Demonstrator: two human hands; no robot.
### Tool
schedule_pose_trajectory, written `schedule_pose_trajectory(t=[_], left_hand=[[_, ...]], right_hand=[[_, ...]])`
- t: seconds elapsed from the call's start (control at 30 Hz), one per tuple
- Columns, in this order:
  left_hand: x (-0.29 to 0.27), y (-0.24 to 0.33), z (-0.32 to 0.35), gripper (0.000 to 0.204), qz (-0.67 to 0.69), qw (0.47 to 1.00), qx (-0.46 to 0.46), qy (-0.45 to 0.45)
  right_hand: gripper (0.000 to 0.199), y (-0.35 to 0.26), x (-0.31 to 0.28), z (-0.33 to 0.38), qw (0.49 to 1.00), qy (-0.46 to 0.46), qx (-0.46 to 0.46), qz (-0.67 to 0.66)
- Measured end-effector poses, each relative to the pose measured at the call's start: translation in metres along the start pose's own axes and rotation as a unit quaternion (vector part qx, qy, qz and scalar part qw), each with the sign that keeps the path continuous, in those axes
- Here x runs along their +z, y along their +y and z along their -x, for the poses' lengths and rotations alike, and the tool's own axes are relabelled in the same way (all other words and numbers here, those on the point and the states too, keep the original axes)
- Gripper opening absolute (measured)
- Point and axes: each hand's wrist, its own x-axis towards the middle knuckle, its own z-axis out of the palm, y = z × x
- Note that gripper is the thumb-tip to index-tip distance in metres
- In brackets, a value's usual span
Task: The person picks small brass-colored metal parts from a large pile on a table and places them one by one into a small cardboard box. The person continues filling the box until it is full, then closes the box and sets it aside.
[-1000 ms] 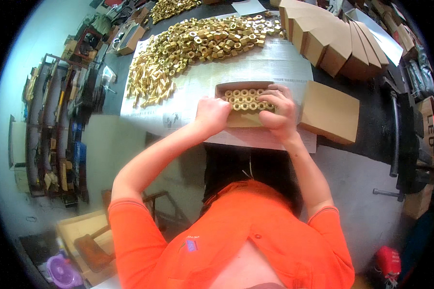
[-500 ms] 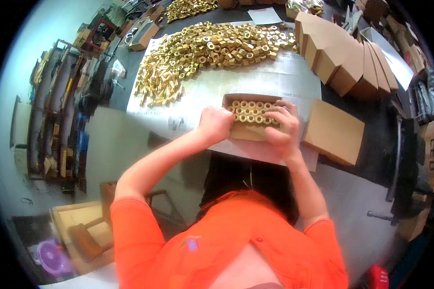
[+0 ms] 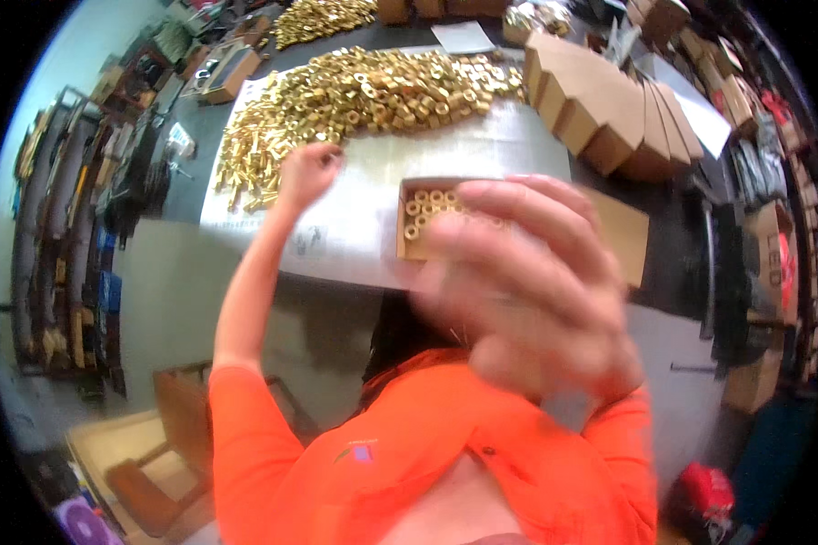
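The left hand (image 3: 307,173), curled shut, reaches into the heap of brass fittings (image 3: 373,91) on the counter (image 3: 354,227). The blurred, empty right hand (image 3: 527,291) hangs spread before the partly filled brown cardboard box (image 3: 427,218). Judged step: gathering fittings; boxing them needs careful row alignment.

My dark workbench (image 3: 673,263) carries a pale sheet (image 3: 373,218). On that sheet, a heap of brass nuts (image 3: 373,91) lies along the far side, and an open carton (image 3: 432,218) (partly filled) sits near the front. Right of the sheet stand folded cardboard boxes (image 3: 609,109).
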Motion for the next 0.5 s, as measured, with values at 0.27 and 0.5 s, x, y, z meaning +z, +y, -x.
schedule_pose_trajectory(t=[0.27,0.5], left_hand=[[0.030,-0.062,-0.036,0.026,-0.244,0.965,-0.047,-0.087],[0.031,-0.043,-0.042,0.024,-0.226,0.960,-0.072,-0.146]], right_hand=[[0.041,-0.043,-0.020,-0.018,0.993,0.040,-0.077,-0.081],[0.056,-0.021,-0.040,0.063,0.981,-0.010,0.192,-0.015]])
